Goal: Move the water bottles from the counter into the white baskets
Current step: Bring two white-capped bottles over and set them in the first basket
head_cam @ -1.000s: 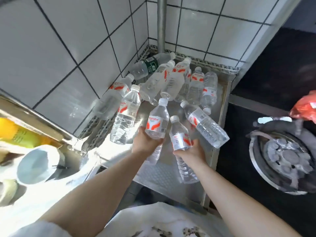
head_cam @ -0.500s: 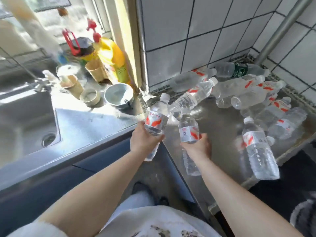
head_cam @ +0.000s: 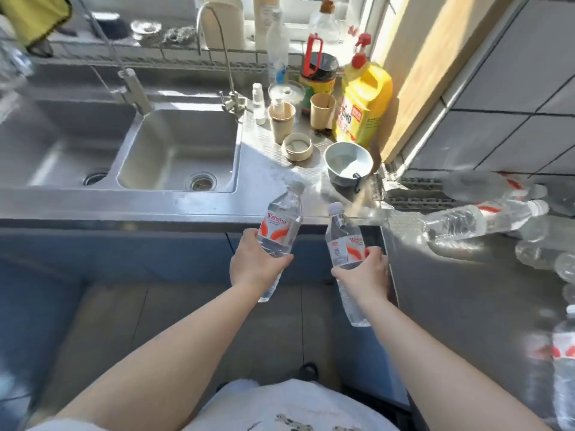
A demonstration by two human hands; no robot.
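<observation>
My left hand (head_cam: 253,264) grips a clear water bottle (head_cam: 281,223) with a red and white label, cap up, held over the counter's front edge. My right hand (head_cam: 365,272) grips a second water bottle (head_cam: 345,244) of the same kind, just to the right. Several more bottles lie on the steel counter (head_cam: 451,290) at the right; the nearest lying bottle (head_cam: 479,220) points its cap right. No white basket is in view.
A double steel sink (head_cam: 174,150) with a tap lies ahead on the left. Paper cups (head_cam: 281,121), a pale bowl (head_cam: 348,164), a yellow jug (head_cam: 362,110) and jars crowd the counter behind the bottles. Blue cabinet fronts and a tiled floor lie below.
I have turned left with a bottle in each hand. The pile of bottles has slid to the right edge of view and the sink has come to the centre.
</observation>
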